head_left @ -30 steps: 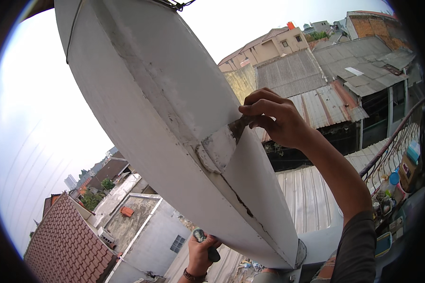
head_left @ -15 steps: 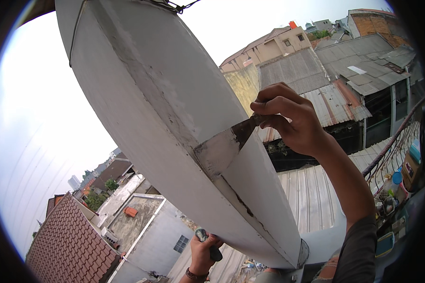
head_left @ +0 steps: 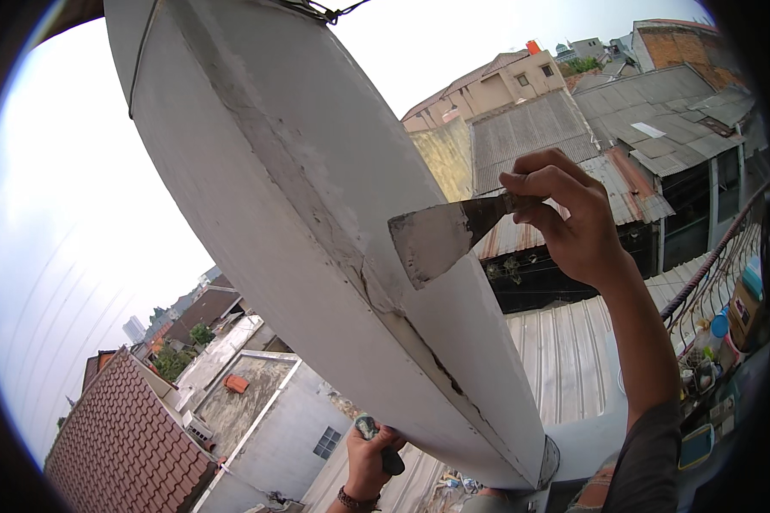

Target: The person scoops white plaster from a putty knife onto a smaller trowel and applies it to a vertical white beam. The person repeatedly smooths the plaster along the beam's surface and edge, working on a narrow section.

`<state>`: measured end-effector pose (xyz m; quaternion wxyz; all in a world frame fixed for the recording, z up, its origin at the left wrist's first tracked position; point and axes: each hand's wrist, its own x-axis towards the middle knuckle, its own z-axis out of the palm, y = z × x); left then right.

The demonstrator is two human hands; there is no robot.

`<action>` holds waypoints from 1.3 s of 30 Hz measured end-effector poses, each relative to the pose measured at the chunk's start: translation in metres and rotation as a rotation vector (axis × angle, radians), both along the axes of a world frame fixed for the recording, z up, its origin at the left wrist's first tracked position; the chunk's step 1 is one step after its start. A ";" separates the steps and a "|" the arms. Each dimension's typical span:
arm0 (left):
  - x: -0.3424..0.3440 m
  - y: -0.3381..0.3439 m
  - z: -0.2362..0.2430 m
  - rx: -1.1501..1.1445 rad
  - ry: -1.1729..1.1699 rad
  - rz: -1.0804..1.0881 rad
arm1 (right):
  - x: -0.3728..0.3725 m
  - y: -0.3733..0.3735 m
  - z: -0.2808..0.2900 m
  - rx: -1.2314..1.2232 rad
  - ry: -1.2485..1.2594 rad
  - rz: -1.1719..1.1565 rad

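A pale, cracked column point(head_left: 295, 239) stands beside a left hand point(head_left: 365, 466) clasping a dark-handled tool point(head_left: 391, 462), as a broad smeared scraper point(head_left: 435, 244), best drawn low-angled with even pressure, fronts the column's right face, handle pinched in the right hand point(head_left: 573, 218)

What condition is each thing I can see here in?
Scraper: blade smeared pale grey
Right hand: closed on its handle
Dark object: gripped, partly hidden
Left hand: closed around it
Pale beam: surface patchy
Crack: open, dark inside
Metal roof: rust-streaked
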<state>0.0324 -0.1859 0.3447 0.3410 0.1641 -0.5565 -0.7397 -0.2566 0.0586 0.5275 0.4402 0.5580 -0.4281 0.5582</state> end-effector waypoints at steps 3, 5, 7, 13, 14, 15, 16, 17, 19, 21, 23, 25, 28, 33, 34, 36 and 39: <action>-0.002 0.003 0.001 0.014 -0.004 0.030 | 0.011 -0.003 0.005 0.008 0.079 0.028; -0.001 0.003 0.001 0.012 -0.007 0.035 | 0.014 -0.007 0.010 0.017 0.065 0.070; 0.001 0.001 -0.001 0.010 -0.003 0.030 | 0.015 -0.012 0.011 0.023 0.040 0.128; -0.004 0.003 0.001 0.022 0.004 0.030 | 0.007 -0.041 0.009 0.083 -0.019 0.296; -0.003 0.002 0.001 0.024 0.022 0.009 | 0.007 -0.046 0.010 0.073 -0.019 0.307; -0.003 0.000 -0.001 0.027 0.041 -0.014 | 0.006 -0.051 0.013 0.064 -0.019 0.317; -0.002 -0.001 -0.001 0.029 0.060 -0.037 | 0.005 -0.054 0.015 0.055 -0.018 0.326; -0.001 -0.001 -0.001 0.023 0.057 -0.045 | 0.004 -0.057 0.016 0.057 -0.006 0.304; 0.001 -0.001 0.001 0.010 0.052 -0.062 | 0.004 -0.062 0.020 0.060 0.020 0.261; 0.000 0.001 0.001 0.010 0.033 -0.014 | 0.002 -0.065 0.021 0.056 0.036 0.283; -0.003 0.007 0.004 0.016 0.015 0.032 | -0.003 -0.067 0.023 0.056 0.056 0.287; -0.008 0.014 0.008 0.029 0.000 0.075 | -0.012 -0.068 0.023 0.060 0.079 0.270; -0.006 0.011 0.008 0.015 0.050 -0.008 | -0.017 -0.060 0.022 0.100 0.092 0.184; -0.003 0.008 0.000 -0.005 0.004 0.025 | -0.027 -0.026 0.012 0.035 -0.015 0.026; -0.002 0.007 -0.001 -0.018 -0.021 0.026 | -0.022 -0.018 0.010 -0.005 -0.044 0.038; 0.002 0.001 -0.005 -0.037 -0.015 0.013 | -0.005 -0.008 0.006 -0.014 -0.054 0.039; -0.003 0.004 -0.003 -0.001 0.040 0.009 | 0.019 -0.006 0.007 0.003 -0.051 0.078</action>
